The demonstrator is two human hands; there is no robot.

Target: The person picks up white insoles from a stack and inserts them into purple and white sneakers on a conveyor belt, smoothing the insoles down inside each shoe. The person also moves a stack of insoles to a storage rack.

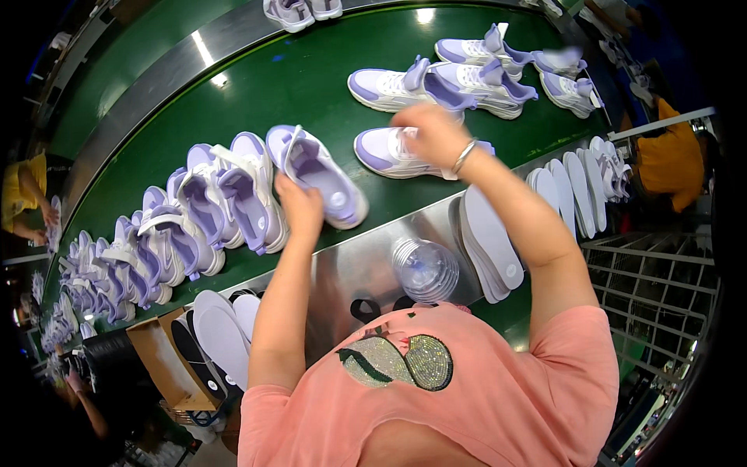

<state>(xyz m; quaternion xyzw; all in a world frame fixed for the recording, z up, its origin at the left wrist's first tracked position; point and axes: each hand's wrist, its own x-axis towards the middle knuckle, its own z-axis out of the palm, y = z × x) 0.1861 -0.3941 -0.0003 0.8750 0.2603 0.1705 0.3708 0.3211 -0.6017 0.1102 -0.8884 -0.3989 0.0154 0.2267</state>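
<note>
My left hand (299,204) grips the heel end of a lilac and white sneaker (320,175) that lies on its side on the green conveyor belt (303,78), opening toward me. My right hand (432,134), blurred and wearing a wrist bangle, reaches over another lilac sneaker (381,152) standing upright on the belt; whether it grips the shoe I cannot tell. A long row of the same sneakers (194,210), tipped on their sides, runs away to the left of my left hand.
More sneakers (467,78) stand farther out on the belt. White insoles (490,241) lie stacked on the steel ledge (350,272), others (580,191) lean in a row at right. A clear plastic bottle (425,269), a cardboard box (167,362) with insoles (222,331), a wire rack (654,288), other workers at both sides.
</note>
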